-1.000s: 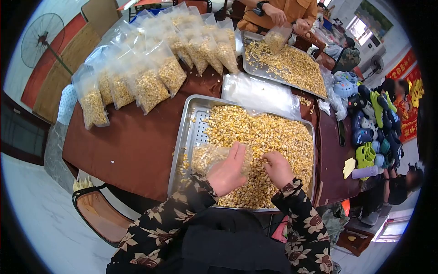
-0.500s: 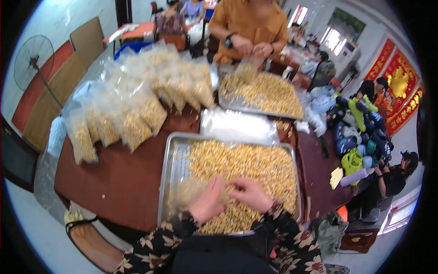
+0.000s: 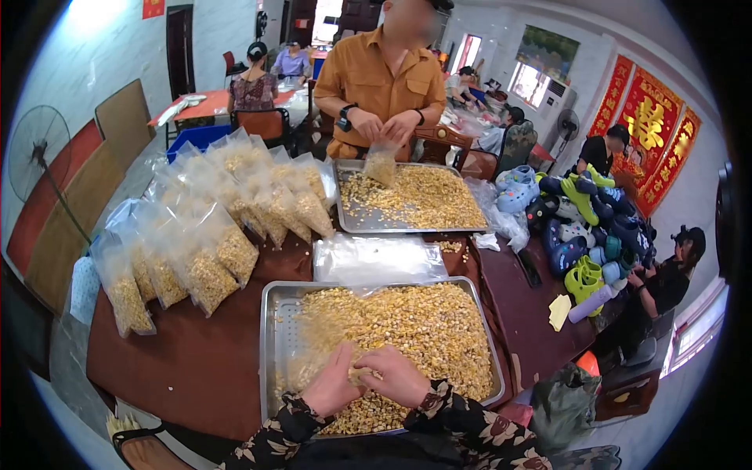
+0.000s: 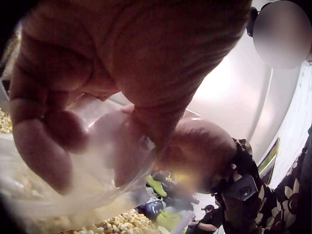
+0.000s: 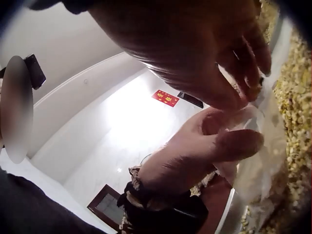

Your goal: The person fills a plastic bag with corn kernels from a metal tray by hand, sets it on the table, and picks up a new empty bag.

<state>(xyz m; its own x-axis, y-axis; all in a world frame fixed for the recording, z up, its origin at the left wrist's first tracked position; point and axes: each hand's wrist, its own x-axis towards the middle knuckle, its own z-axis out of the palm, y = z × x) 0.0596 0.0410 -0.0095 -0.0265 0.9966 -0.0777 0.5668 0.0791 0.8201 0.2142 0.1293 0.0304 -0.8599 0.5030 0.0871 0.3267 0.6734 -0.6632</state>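
Brown tabletop in a busy hall w/ red banners on the far wall. Near edge: steel tray full of corn kernels. Left hand and right hand meet over the tray's near side, both pinching the mouth of a clear plastic bag that lies on the kernels toward the tray's left part; bag is see-through, holds some kernels, edges hard to make out in head view. Left wrist view: left fingers curled round the bag film, thumb pressing through it. Right wrist view: right fingers clenched on the bag's rim, left hand just below gripping same film, kernels to the right.

Behind the tray: flat stack of empty clear bags. Left of it, rows of filled corn bags leaning on one another. Farther back, a second tray of kernels; a person in an orange shirt holds a small bag over it. Right side of tabletop: pile of coloured foam clogs. Standing fan far left.
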